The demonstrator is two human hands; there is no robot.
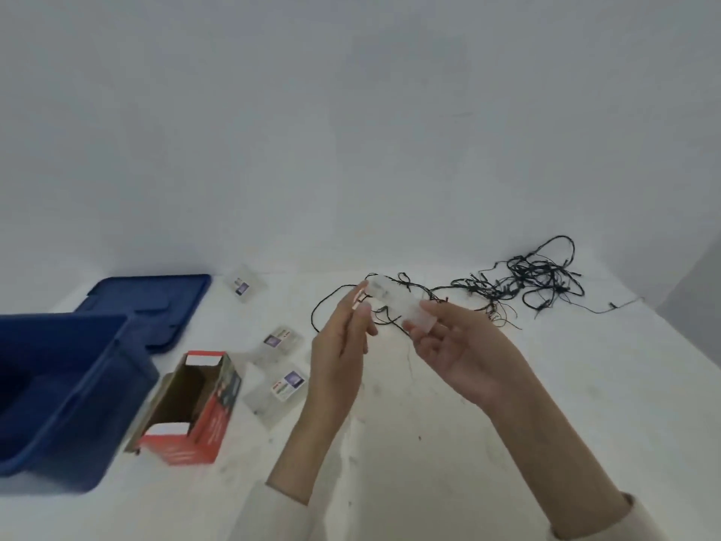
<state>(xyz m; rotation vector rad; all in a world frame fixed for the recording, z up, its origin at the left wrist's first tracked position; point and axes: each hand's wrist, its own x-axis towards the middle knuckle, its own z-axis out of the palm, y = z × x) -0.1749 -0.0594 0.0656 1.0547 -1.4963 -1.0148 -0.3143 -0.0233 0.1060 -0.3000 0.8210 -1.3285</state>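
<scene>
While held over the white table (429, 443), the translucent white plastic piece (394, 302) is pinched at both ends: far end between left hand (343, 345) thumb and forefinger, near end by right hand (460, 353) fingertips. The tangled dark wire (538, 275) is draped behind.

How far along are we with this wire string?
Done: the red cardboard box lies open. In hand: left hand and right hand pinch a clear plastic piece by the dark wire string. Left: most of it sprawls tangled on the white table.
</scene>
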